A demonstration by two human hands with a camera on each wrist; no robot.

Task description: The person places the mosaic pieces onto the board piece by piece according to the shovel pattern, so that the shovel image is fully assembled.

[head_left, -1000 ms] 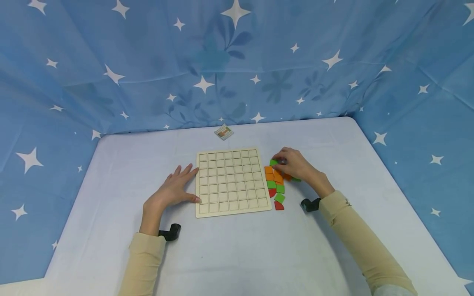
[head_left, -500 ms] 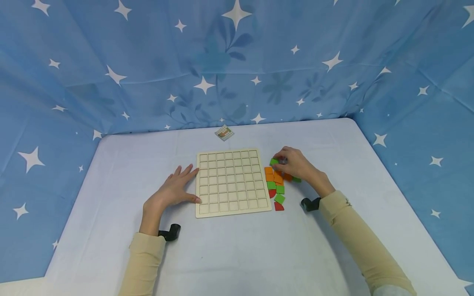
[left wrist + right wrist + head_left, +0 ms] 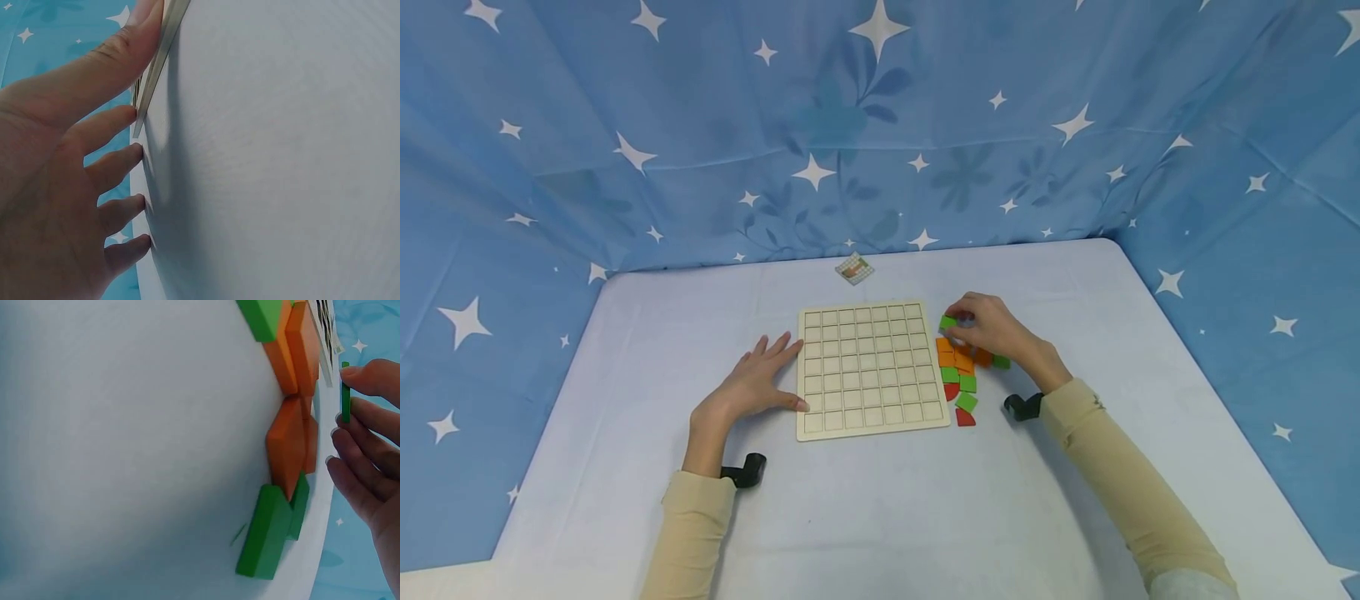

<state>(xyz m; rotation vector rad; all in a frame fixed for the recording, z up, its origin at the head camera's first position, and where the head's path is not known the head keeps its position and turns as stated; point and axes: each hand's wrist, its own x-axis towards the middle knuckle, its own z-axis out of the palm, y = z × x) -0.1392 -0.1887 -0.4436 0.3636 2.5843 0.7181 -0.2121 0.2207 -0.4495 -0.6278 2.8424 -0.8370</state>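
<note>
A pale wooden board [image 3: 874,367] with a grid of square recesses lies on the table. My left hand [image 3: 754,383] has its fingers spread, with thumb and forefinger touching the board's left edge; the left wrist view shows the thumb [image 3: 106,62] on the board's side. Beyond the board's right edge, my right hand [image 3: 992,327] pinches a green square tile [image 3: 947,322] between thumb and fingers. The right wrist view shows that green tile [image 3: 345,394] edge-on, raised off the table. Below the right hand lie orange tiles [image 3: 946,358], green tiles [image 3: 967,384] and red quarter-round tiles [image 3: 966,417].
A small patterned card [image 3: 854,268] lies behind the board near the table's back edge. Blue starry curtain [image 3: 880,125] surrounds the white table [image 3: 880,517]. A black wrist-camera mount [image 3: 747,471] sits at the left wrist, another mount [image 3: 1021,407] at the right.
My right hand has moved slightly left and away from me, with the green tile in its fingers. The left hand and the board stay where they were.
</note>
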